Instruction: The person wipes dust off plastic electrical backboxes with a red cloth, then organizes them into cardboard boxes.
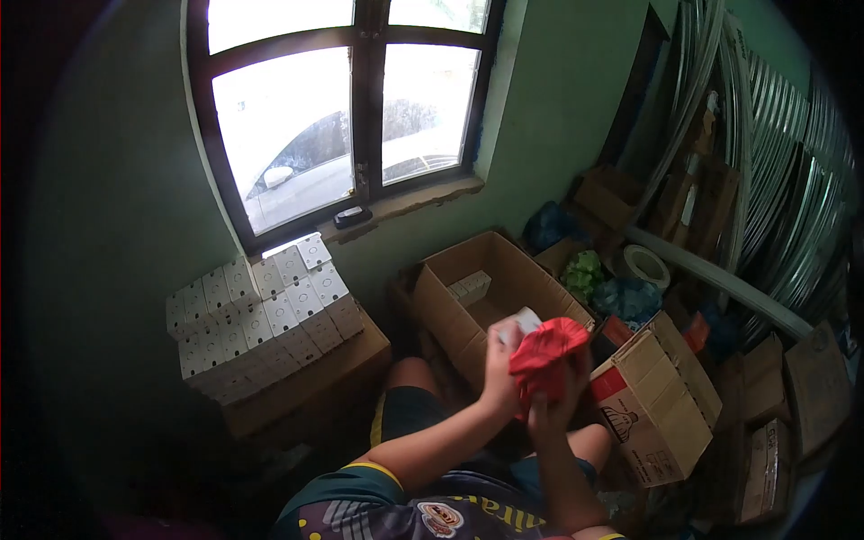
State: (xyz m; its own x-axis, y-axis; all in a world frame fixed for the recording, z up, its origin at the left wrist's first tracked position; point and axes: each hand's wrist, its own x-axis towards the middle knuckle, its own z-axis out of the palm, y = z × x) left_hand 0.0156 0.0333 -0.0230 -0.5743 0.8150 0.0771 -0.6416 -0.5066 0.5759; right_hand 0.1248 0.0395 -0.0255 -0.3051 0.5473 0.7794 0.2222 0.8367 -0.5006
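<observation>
Both hands are raised together in front of me, above the knees. My left hand is closed at the near side of a small white box, which is partly hidden by fingers and red material. A crumpled red bag of thin, soft material lies against the box. My right hand grips the red bag from below and the right side, with some fingers hidden behind it. Just beyond the hands is an open cardboard box, with a few small white boxes inside.
Stacked white boxes stand on a brown carton at left. A printed carton tilts at right, near a tape roll and plastic bags. Metal strips lean on the wall. A small black object sits on the windowsill.
</observation>
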